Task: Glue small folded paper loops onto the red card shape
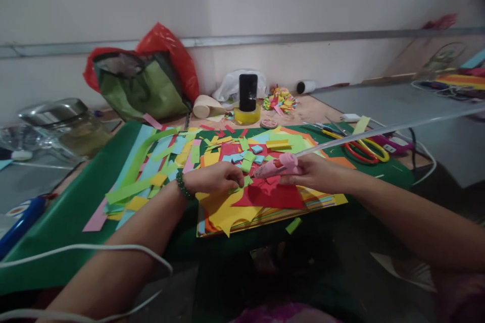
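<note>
My right hand (pixel 312 171) is closed round a pink glue gun (pixel 278 165) with a long clear glue stick (pixel 379 132) running back to the right; its nozzle points left. My left hand (pixel 217 176), with a dark bead bracelet at the wrist, pinches a small green paper piece (pixel 247 180) right at the nozzle. Both hands hover over a stack of coloured paper sheets (pixel 265 202) with a red sheet on top. Several small blue, green and yellow paper squares (pixel 246 156) lie just beyond the hands.
A green sheet (pixel 68 217) covers the table, strewn with paper strips. Scissors with red and yellow handles (pixel 359 149) lie at the right. A yellow tape roll with a black cylinder (pixel 248 101), a red and green bag (pixel 144 75) and a metal pot (pixel 60 116) stand behind. White cords cross the front left.
</note>
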{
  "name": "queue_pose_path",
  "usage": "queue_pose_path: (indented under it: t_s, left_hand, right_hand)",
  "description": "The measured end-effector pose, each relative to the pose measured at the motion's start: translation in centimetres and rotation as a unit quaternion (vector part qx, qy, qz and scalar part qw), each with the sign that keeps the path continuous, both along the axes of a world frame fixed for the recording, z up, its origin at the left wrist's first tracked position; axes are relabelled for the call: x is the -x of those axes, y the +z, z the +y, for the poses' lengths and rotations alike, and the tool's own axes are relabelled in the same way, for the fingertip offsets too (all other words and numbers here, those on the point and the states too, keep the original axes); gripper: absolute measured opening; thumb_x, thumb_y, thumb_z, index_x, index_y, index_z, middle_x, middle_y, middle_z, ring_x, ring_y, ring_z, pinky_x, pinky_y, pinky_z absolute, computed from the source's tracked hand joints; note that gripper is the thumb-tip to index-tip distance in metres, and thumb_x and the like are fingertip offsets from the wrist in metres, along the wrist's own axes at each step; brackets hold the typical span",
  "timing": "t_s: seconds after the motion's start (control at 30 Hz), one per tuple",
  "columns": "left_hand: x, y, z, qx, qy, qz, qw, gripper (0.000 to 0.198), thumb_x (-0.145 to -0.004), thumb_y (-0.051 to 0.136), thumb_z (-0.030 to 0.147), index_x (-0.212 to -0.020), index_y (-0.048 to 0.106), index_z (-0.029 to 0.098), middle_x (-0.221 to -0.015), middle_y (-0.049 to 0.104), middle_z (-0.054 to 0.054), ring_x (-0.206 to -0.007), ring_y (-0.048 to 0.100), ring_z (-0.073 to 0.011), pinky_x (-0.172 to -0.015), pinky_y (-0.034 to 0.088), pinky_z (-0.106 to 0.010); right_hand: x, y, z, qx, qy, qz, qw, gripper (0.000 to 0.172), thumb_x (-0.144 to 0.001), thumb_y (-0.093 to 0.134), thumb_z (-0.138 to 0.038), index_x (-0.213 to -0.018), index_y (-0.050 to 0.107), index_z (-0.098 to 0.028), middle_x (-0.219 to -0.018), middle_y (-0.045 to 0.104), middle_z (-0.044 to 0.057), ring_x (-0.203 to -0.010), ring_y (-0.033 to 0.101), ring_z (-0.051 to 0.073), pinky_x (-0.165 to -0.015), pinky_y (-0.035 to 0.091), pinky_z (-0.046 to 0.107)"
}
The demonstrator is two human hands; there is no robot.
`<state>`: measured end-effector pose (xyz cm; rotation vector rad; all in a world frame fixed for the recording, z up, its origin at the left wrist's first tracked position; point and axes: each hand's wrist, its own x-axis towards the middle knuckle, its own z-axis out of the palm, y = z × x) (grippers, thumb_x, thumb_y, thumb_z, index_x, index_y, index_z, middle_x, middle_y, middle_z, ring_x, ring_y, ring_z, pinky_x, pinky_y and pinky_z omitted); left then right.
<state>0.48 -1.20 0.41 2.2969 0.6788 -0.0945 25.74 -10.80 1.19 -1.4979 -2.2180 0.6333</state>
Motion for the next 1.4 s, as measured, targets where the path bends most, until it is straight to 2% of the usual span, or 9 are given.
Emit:
queue_pose_path:
  t_s: [0.2, 0.47, 0.53, 0.67, 0.87, 1.03, 1.17, 1.27, 1.4]
  left_hand:
    - [0.1, -0.4, 0.3, 0.008, -0.02, -0.014, 1.0, 0.019, -0.075, 0.055, 0.016, -0.088, 0.069, 0.017, -0.086, 0.07, -0.002, -0.079, 0.06, -0.0156, -0.073, 0.044, -0.023]
    - [0.0, -0.5, 0.3, 0.005, -0.023, 0.003, 1.0, 0.023, -0.076, 0.053, 0.013, -0.093, 0.068, 0.014, -0.091, 0.071, -0.005, -0.08, 0.06, -0.0152, -0.073, 0.045, -0.023]
    - [0.1, -0.7, 0.4, 0.006, -0.018, 0.003, 1.0, 0.023, -0.076, 0.054, 0.013, -0.093, 0.069, 0.013, -0.09, 0.071, -0.006, -0.08, 0.06, -0.0157, -0.073, 0.045, -0.024]
    - [0.2, -0.9, 0.5, 0.014, -0.014, -0.017, 1.0, 0.021, -0.074, 0.056, 0.012, -0.091, 0.07, 0.015, -0.088, 0.071, -0.005, -0.078, 0.06, -0.0149, -0.072, 0.045, -0.024]
    - [0.2, -0.9, 0.4, 0.014, -0.008, -0.032, 0.999, 0.022, -0.072, 0.057, 0.011, -0.088, 0.071, 0.016, -0.084, 0.071, -0.003, -0.074, 0.059, -0.0132, -0.068, 0.044, -0.021]
    - [0.1, -0.7, 0.2, 0.006, -0.005, -0.026, 1.0, 0.022, -0.072, 0.056, 0.011, -0.087, 0.071, 0.016, -0.084, 0.071, -0.003, -0.074, 0.059, -0.0136, -0.069, 0.044, -0.022]
    - [0.1, -0.7, 0.3, 0.011, -0.004, -0.015, 1.0, 0.023, -0.072, 0.055, 0.013, -0.089, 0.071, 0.015, -0.083, 0.071, -0.004, -0.074, 0.06, -0.0149, -0.068, 0.044, -0.023]
    - [0.1, -0.9, 0.3, 0.015, -0.007, -0.014, 1.0, 0.022, -0.073, 0.055, 0.014, -0.089, 0.069, 0.015, -0.082, 0.07, -0.003, -0.074, 0.06, -0.0151, -0.066, 0.043, -0.023]
    - [0.2, -0.7, 0.3, 0.011, -0.023, -0.03, 0.999, 0.016, -0.074, 0.057, 0.015, -0.086, 0.066, 0.015, -0.081, 0.066, -0.002, -0.072, 0.056, -0.013, -0.065, 0.042, -0.021]
  right_hand:
    - [1.1, 0.2, 0.8, 0.013, 0.009, -0.012, 1.0, 0.038, -0.083, 0.057, -0.056, -0.077, 0.07, -0.02, -0.054, 0.049, -0.002, -0.05, 0.043, 0.012, -0.049, 0.033, 0.025]
    - [0.4, 0.0, 1.0, 0.045, -0.011, -0.027, 0.999, 0.046, -0.076, 0.062, -0.063, -0.061, 0.063, -0.019, -0.048, 0.04, -0.004, -0.045, 0.033, 0.01, -0.047, 0.028, 0.025]
    - [0.2, 0.0, 1.0, 0.046, -0.012, -0.029, 0.998, 0.048, -0.073, 0.064, -0.065, -0.058, 0.061, -0.02, -0.049, 0.043, -0.004, -0.046, 0.036, 0.011, -0.048, 0.03, 0.025]
    - [0.7, 0.2, 1.3, 0.05, 0.0, -0.01, 0.999, 0.043, -0.076, 0.062, -0.063, -0.074, 0.069, -0.02, -0.06, 0.055, -0.001, -0.058, 0.047, 0.015, -0.058, 0.037, 0.027]
    - [0.8, 0.4, 1.3, 0.061, -0.025, -0.053, 0.996, 0.05, -0.074, 0.061, -0.068, -0.062, 0.061, -0.019, -0.053, 0.044, -0.002, -0.049, 0.036, 0.011, -0.047, 0.026, 0.026]
    - [1.0, 0.4, 1.3, 0.05, -0.011, -0.04, 0.998, 0.049, -0.077, 0.058, -0.066, -0.064, 0.061, -0.019, -0.056, 0.048, -0.001, -0.052, 0.04, 0.012, -0.048, 0.029, 0.026]
    - [0.9, 0.9, 1.1, 0.061, -0.026, -0.054, 0.996, 0.051, -0.072, 0.062, -0.068, -0.057, 0.055, -0.02, -0.054, 0.044, -0.002, -0.049, 0.038, 0.011, -0.046, 0.027, 0.026]
    - [0.3, 1.5, 0.7, 0.059, -0.032, -0.032, 0.997, 0.049, -0.069, 0.066, -0.066, -0.057, 0.058, -0.02, -0.053, 0.045, -0.002, -0.049, 0.04, 0.012, -0.047, 0.03, 0.027]
    - [-0.6, 2.1, 0.7, 0.024, -0.051, 0.063, 0.996, 0.042, -0.072, 0.066, -0.061, -0.076, 0.07, -0.019, -0.059, 0.055, 0.0, -0.058, 0.05, 0.015, -0.054, 0.038, 0.027]
